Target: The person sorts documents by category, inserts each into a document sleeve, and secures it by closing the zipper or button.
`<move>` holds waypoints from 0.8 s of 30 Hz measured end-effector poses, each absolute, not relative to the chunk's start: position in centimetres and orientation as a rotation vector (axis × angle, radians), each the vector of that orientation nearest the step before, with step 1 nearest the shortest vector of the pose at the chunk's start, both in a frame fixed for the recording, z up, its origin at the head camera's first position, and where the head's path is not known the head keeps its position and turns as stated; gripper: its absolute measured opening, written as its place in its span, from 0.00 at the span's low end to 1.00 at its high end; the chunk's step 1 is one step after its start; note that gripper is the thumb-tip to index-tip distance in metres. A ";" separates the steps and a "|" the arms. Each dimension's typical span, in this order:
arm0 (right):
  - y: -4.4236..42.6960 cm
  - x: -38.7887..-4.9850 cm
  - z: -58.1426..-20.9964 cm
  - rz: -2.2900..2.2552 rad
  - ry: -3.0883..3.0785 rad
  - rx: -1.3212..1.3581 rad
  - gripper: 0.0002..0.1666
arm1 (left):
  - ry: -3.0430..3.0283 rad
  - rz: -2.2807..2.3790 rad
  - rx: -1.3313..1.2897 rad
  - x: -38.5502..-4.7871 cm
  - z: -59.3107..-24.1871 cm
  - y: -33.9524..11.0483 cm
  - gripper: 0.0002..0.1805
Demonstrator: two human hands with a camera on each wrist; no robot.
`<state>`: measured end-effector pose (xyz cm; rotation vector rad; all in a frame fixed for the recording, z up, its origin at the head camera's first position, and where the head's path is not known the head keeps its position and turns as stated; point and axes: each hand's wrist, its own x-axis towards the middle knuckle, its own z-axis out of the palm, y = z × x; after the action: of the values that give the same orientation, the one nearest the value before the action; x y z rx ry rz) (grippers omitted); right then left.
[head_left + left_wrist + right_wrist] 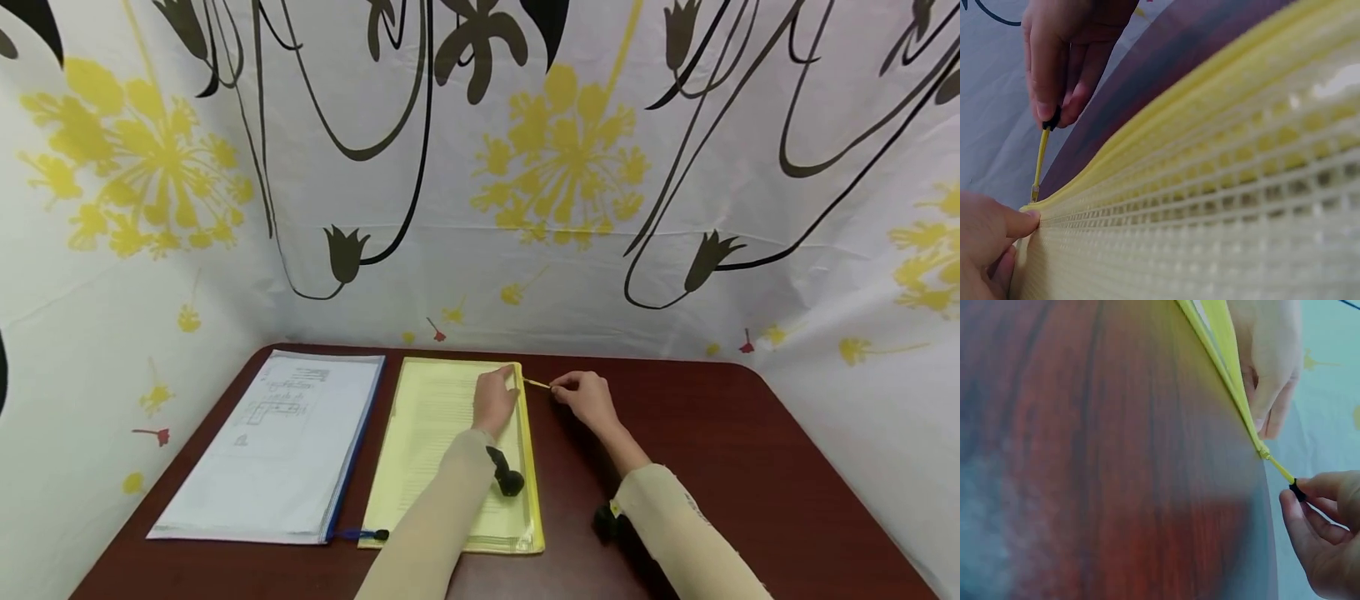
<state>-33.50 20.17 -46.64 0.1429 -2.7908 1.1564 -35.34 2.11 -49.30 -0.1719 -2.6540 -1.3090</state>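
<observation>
A yellow mesh zip pouch (435,433) lies flat on the table, with lined sheets showing through it. My left hand (495,402) pinches its far right corner, thumb (1022,223) on the edge close to the zip slider (1034,192). Just right of that corner, my right hand (588,400) holds the zip pull (1041,156), a yellow cord with a black end (1297,490), between thumb and fingertips. The cord is stretched straight between the slider and those fingers. Along the pouch's right side runs the yellow zip edge (1229,387).
Left of the yellow pouch lies a blue-edged pouch (262,467) with white printed sheets; its blue pull with a black end (381,534) reaches the yellow pouch's near corner. The dark red wooden table (750,483) meets a patterned white cloth (450,183) behind.
</observation>
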 end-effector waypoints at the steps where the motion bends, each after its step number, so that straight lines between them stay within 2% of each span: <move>1: 20.1 -33.5 -46.7 1.169 -2.796 0.154 0.09 | -2.640 -1.340 -0.159 -35.3 -49.3 2.0 0.25; 7: 20.3 -33.0 -47.3 1.199 -2.815 0.188 0.09 | -2.587 -1.535 -0.116 -35.3 -49.1 1.3 0.26; 24: 20.7 -30.9 -46.7 1.198 -2.887 0.203 0.08 | -2.579 -1.581 -0.068 -35.4 -49.1 1.2 0.26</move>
<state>-30.91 20.75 -46.72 0.2035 -2.8869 1.1979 -35.38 1.17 -49.11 -0.0675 -2.5792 -1.5813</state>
